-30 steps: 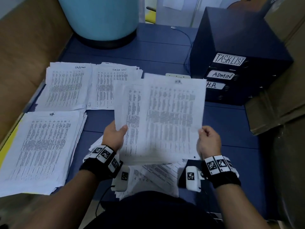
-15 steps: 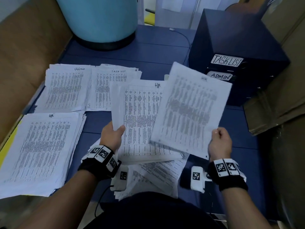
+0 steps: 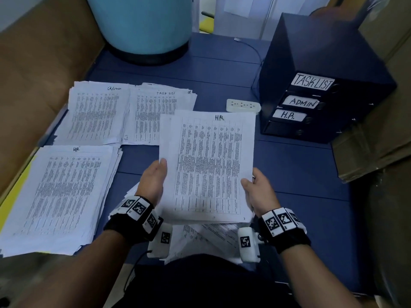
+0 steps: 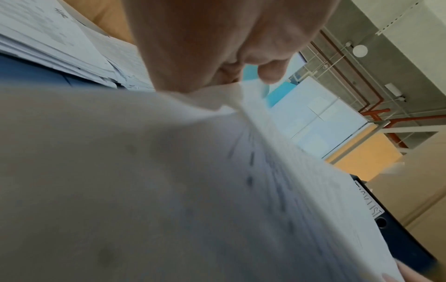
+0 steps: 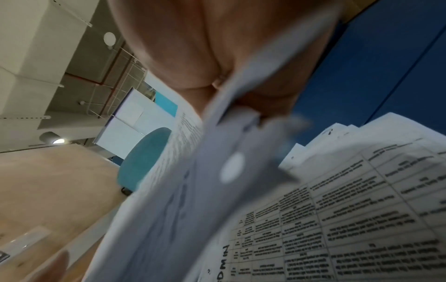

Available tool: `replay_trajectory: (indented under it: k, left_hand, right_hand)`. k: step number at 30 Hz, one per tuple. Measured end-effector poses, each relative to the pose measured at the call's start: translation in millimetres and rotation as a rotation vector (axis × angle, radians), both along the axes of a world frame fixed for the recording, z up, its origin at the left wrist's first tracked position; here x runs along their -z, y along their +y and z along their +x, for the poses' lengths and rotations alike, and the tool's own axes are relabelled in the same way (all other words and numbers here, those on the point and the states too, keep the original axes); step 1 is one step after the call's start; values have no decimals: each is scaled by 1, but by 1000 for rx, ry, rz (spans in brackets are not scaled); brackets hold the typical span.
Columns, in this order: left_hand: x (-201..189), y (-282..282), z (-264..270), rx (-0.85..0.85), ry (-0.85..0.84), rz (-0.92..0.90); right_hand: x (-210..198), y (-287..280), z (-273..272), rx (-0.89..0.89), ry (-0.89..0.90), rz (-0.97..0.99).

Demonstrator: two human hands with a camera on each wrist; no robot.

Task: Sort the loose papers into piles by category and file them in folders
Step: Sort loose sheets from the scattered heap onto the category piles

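Note:
I hold a thin bundle of printed sheets (image 3: 209,167) upright over my lap, and its top sheet is marked HR. My left hand (image 3: 155,176) grips the bundle's left edge with the thumb on the front. My right hand (image 3: 255,187) pinches the right edge. The left wrist view shows my left thumb (image 4: 270,74) pressed on the paper (image 4: 169,171). In the right wrist view the sheet's (image 5: 193,190) edge is pinched by my right hand (image 5: 229,66). On the blue table lie three sorted piles: Admin (image 3: 95,114), Task List (image 3: 155,114) and HR (image 3: 60,192).
A dark blue box (image 3: 322,47) at the right holds binders labelled TASK LIST (image 3: 312,82), ADMIN (image 3: 301,102) and H.R. (image 3: 289,115). Loose sheets (image 3: 211,236) lie under the bundle on my lap. A white power strip (image 3: 243,105) and a light blue drum (image 3: 142,25) stand behind.
My right hand drew the front sheet off to the right and uncovered the HR sheet. That sheet no longer shows in front, and my right hand is back at the bundle's right edge.

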State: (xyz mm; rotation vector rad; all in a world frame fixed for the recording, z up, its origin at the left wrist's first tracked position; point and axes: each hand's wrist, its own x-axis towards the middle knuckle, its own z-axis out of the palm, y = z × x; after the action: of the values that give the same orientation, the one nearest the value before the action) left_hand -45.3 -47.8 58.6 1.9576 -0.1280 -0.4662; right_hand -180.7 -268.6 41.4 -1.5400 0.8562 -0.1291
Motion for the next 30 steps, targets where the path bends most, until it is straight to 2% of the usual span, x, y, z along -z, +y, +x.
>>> replay_trajectory:
  k: [3,7,10,12,16,21,25,30]
  left_hand:
    - [0,15,4,7,10,-31]
    - [-1,45,17,41,-24,38]
    - [-1,81,33,-21,59,-17]
    - [2,113,44,-47,114,-29]
    - [17,186,72,-96,100,85]
    - [17,271,99,-256,69,254]
    - [17,321,111,-399,63,253]
    - [15,340,113,-374,51,251]
  right_hand:
    - [-8,15,8,-44,12,-69]
    - [-22,53,25,-148,-6,51]
    - [-12,98,47,-155,58,115]
    - [1,126,64,-179,94,83]
    - [18,182,103,-268,168,2]
    - [28,259,154,-402,206,67]
    - [39,310,186,-501,264,-86]
    - [53,351,205,-467,408,-335]
